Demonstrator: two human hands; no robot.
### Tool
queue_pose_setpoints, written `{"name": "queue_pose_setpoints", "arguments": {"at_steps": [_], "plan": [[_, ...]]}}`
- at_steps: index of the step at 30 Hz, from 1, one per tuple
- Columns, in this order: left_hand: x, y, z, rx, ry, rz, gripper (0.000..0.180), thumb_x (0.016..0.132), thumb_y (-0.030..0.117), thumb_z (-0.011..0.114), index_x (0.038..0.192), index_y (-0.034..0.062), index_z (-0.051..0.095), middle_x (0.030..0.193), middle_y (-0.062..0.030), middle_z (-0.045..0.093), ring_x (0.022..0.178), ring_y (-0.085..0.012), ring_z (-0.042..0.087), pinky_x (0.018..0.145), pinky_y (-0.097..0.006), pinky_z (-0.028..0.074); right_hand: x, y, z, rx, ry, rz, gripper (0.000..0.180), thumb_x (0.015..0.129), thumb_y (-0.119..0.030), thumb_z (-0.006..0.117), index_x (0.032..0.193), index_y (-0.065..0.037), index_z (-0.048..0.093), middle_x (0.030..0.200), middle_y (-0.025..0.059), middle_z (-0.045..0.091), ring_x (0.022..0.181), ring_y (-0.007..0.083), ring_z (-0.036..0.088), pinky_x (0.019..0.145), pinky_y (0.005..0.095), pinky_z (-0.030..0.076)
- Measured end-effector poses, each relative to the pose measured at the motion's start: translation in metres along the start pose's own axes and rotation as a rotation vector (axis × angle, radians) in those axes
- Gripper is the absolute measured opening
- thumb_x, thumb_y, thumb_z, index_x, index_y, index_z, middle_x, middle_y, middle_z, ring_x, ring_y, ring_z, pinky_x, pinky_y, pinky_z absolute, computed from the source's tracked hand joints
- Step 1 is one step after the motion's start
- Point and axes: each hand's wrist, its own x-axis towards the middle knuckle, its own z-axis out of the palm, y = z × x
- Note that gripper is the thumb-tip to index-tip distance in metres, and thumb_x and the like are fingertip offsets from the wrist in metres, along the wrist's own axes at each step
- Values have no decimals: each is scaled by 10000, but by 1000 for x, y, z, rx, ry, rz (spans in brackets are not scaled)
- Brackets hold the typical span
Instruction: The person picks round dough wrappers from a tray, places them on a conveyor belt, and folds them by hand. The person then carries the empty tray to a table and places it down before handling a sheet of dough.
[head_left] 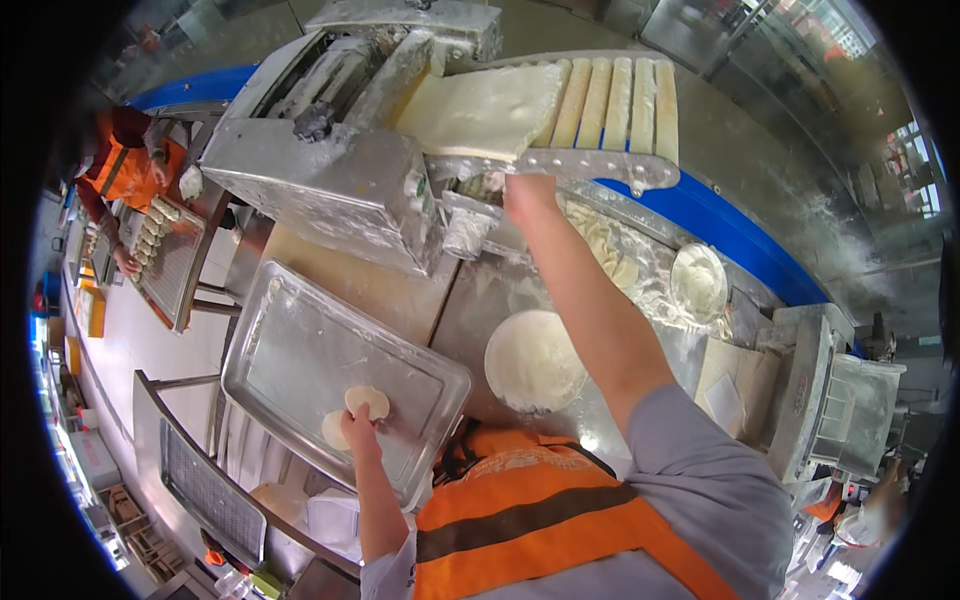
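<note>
My left hand (358, 428) is over the near end of a shallow metal tray (300, 345), its fingers pinching a thin, pale round of dough (367, 402). A second dough round (337, 431) shows just left of the same hand; whether it is held or lies on the tray I cannot tell. My right arm stretches forward to the dough roller machine (320, 180). There my right hand (528, 197) reaches in under the roller conveyor (600, 165), and its fingers are hidden. A wide sheet of dough (490, 108) lies across the conveyor above it.
A round, flour-dusted dish (535, 362) sits below my right forearm. Dough scraps (605, 250) and a bowl of flour (698, 284) are further right. At the far left another person (135, 170) handles pale dough pieces (152, 235) on a tray. A dark perforated tray (210, 490) lies lower left.
</note>
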Motion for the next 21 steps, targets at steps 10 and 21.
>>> {"name": "queue_pose_setpoints", "arguments": {"at_steps": [10, 21], "plan": [[12, -6, -17, 51, 75, 9, 321, 909, 167, 659, 1153, -19, 563, 980, -84, 608, 817, -159, 598, 588, -273, 487, 72, -50, -25, -1077, -96, -247, 319, 922, -182, 614, 1225, -80, 618, 1162, 179, 649, 1056, 329, 633, 878, 424, 520], [-25, 47, 29, 842, 369, 491, 556, 850, 124, 636, 1371, -2, 488, 1349, -220, 516, 1227, -371, 526, 1045, -467, 432, -113, -47, -261, -1305, -11, -391, 459, 842, -121, 680, 1292, -83, 600, 1199, 190, 640, 1062, 391, 630, 929, 444, 514]]}}
